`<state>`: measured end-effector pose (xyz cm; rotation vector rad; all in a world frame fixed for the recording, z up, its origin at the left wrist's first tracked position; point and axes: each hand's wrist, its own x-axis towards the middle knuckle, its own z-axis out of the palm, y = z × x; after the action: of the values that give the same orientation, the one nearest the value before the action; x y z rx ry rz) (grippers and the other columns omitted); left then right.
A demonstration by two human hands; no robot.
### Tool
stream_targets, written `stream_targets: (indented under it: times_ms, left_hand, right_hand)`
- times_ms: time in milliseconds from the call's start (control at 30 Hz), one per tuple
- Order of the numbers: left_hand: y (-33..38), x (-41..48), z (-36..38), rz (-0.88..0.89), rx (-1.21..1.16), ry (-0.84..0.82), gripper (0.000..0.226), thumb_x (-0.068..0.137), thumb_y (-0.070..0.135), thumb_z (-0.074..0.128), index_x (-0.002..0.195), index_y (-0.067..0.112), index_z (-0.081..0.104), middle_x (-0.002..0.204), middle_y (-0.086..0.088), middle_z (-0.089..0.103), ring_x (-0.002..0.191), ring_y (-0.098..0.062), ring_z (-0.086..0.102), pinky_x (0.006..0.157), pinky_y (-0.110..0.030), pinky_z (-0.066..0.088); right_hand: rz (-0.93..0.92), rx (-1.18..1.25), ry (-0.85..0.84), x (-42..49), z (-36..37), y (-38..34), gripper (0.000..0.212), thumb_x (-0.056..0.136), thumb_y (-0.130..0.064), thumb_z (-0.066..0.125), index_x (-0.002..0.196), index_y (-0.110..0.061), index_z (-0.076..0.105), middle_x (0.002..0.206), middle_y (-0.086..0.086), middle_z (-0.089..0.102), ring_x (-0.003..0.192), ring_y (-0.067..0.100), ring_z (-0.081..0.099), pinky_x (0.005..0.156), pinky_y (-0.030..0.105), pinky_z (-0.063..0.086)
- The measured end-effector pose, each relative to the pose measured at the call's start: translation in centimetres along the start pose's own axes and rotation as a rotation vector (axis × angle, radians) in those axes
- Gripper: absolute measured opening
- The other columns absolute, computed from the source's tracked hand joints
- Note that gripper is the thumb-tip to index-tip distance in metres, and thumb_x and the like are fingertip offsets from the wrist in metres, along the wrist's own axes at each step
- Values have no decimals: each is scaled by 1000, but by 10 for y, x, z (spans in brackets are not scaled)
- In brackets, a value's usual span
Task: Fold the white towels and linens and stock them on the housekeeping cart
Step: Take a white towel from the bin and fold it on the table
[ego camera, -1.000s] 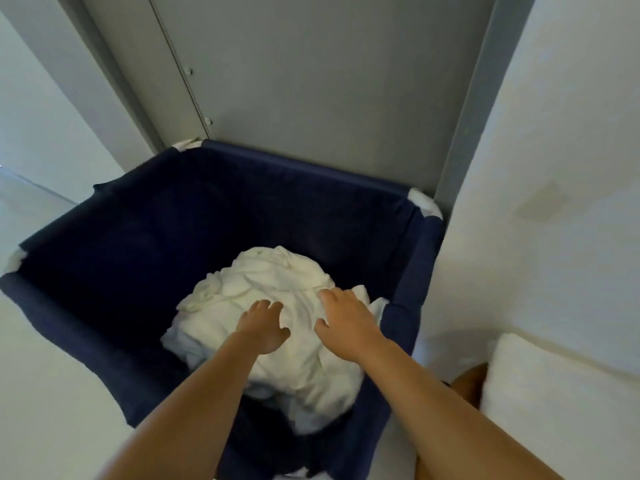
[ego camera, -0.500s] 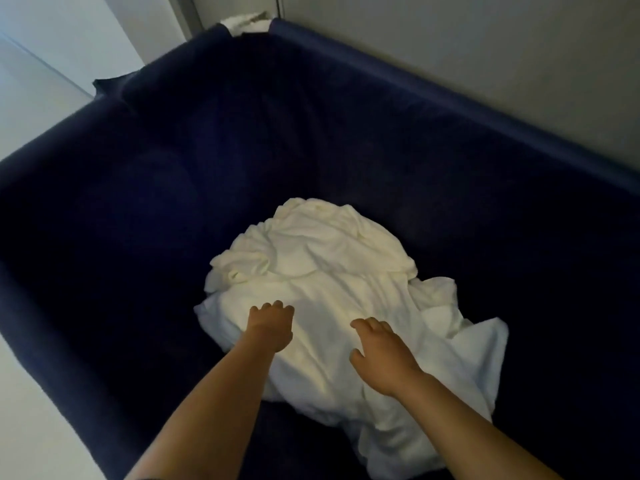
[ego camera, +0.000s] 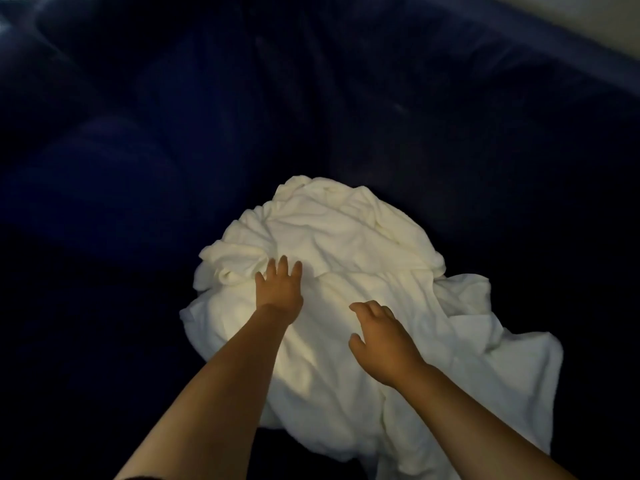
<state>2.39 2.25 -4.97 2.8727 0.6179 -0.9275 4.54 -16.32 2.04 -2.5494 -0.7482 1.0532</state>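
Sitting in the blue bin (ego camera: 166, 140): 1 crumpled heap of white linens (ego camera: 349, 240), left hand (ego camera: 279, 289) flat on it, right hand (ego camera: 381, 344) loose, gripping nothing.

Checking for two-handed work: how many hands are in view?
2. Left hand, fingers spread, over the left of the white linen heap; right hand, loosely curled, nearer, over its middle.

Rumpled soft white cloth linens (ego camera: 349, 258); matt navy fabric bin (ego camera: 207, 116).

A housekeeping laundry area: a deep navy fabric laundry bin (ego camera: 166, 140) holds a crumpled heap of white linens (ego camera: 349, 237), a pale wall (ego camera: 609, 15) behind it.
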Motion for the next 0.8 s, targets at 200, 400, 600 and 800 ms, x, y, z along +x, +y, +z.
stream_targets:
  times_ms: [200, 400, 600, 800]
  left_hand:
    - [-29, 30, 3, -172, -2, -80, 61, 100, 31, 37, 152, 27, 4, 156, -19, -15, 144, -39, -2, 113, -55, 11]
    - [-41, 27, 14, -114, -347, 28, 31, 97, 5, 40, 126, 2, 49, 128, -17, 48, 113, -31, 54, 96, -31, 41]
    - [-35, -4, -13, 19, -436, 235, 23, 96, 15, 44, 106, -1, 58, 110, -16, 57, 94, -34, 59, 73, -31, 41]
    - [13, -60, -79, 260, -584, 365, 17, 93, 12, 49, 92, -1, 59, 96, -15, 60, 83, -30, 58, 64, -28, 36]
  right_hand:
    - [34, 12, 1, 15, 8, 3, 48, 96, -21, 39, 143, -18, 29, 143, 0, 35, 126, 19, 37, 99, 27, 37]
    - [20, 19, 0, 19, 13, -6, 49, 96, -20, 40, 143, -18, 29, 143, 0, 35, 126, 20, 36, 100, 29, 38]
    - [-28, 118, 61, 6, 1, -19, 56, 94, -28, 49, 145, -18, 26, 145, -1, 32, 131, 17, 33, 104, 27, 36]
    - [-73, 267, 277, -19, -31, -38, 77, 86, -32, 64, 148, -21, 19, 148, -1, 27, 134, 16, 28, 104, 23, 30]
